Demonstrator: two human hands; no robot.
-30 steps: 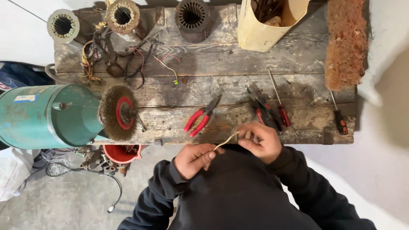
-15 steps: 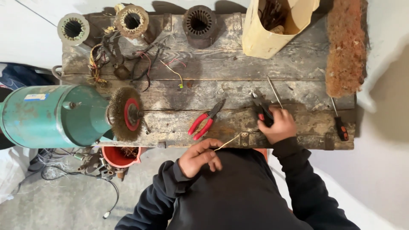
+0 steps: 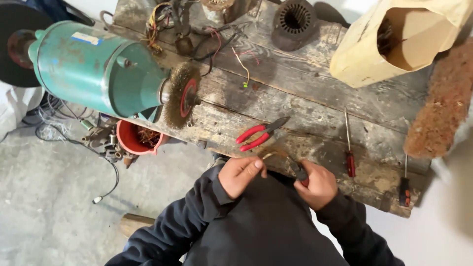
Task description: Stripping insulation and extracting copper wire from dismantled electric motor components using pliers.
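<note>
Wire, a thin pale strand [image 3: 270,154], sits pinched in the left hand [image 3: 240,175], fingers closed on its near end, just over the front edge of the desk [image 3: 315,116]. At its other end the right hand [image 3: 318,184] now grips a dark, red-handled tool [image 3: 298,171] whose nose meets the strand; half a second ago that hand was out on the planks among the tools, and a second ago both hands held the strand bare. So the hand has fetched a tool and brought it to the wire, which suggests that cutting or stripping is about to begin.

Just beyond lie red-handled pliers [image 3: 258,137], untouched, and to the right two screwdrivers [image 3: 349,148]. The desk is rough, stained planking. On its left end stands a green bench motor [image 3: 96,66] with a wire brush wheel [image 3: 181,98]; further back are stator cores [image 3: 294,22], tangled leads and a cut-open yellow jug [image 3: 389,44]. Below is bare concrete floor [image 3: 44,197], with a red tub of copper scraps [image 3: 140,138].
</note>
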